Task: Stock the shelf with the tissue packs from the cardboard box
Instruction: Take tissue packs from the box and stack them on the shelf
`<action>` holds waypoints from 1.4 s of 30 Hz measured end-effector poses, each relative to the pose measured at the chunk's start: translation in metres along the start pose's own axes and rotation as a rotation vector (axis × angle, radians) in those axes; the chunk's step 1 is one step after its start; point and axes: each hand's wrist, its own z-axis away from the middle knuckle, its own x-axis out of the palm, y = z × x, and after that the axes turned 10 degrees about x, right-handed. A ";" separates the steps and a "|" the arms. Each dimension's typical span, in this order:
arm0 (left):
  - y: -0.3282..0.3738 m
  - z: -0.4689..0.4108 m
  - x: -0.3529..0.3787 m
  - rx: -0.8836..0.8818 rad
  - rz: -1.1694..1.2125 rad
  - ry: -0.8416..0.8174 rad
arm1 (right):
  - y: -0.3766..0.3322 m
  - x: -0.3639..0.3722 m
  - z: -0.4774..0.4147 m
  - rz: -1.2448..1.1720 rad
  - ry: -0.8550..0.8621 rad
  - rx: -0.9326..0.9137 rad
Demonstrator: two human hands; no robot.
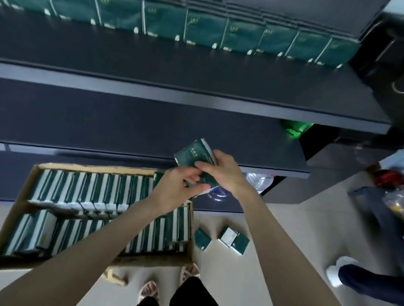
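A cardboard box (11,222) on the floor holds several dark green tissue packs (87,190) standing in two rows. Above the box's far right corner, both hands hold a small stack of green tissue packs (192,154). My right hand (221,173) grips the stack from the right, fingers curled over it. My left hand (179,188) grips its lower edge from the left. The dark shelf (148,127) rises in front. A row of several green packs (160,21) stands on an upper board.
Three loose packs (221,239) lie on the pale floor right of the box. A clear plastic bottle (259,181) sits under the lowest board. Bags and clutter (399,206) stand at the right. Another person's leg and white shoe (338,269) are at the right edge.
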 end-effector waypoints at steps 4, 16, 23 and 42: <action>0.024 -0.044 -0.017 0.191 -0.155 0.178 | -0.032 -0.054 0.000 -0.006 0.052 -0.069; 0.100 -0.208 -0.049 0.235 -0.152 0.049 | -0.113 -0.207 -0.040 0.311 0.135 -0.264; 0.117 -0.316 -0.036 0.224 -0.398 0.056 | -0.147 -0.293 -0.115 0.557 0.315 -0.300; 0.084 -0.463 -0.056 0.044 -1.241 -0.137 | -0.158 -0.320 -0.284 0.904 0.595 -0.396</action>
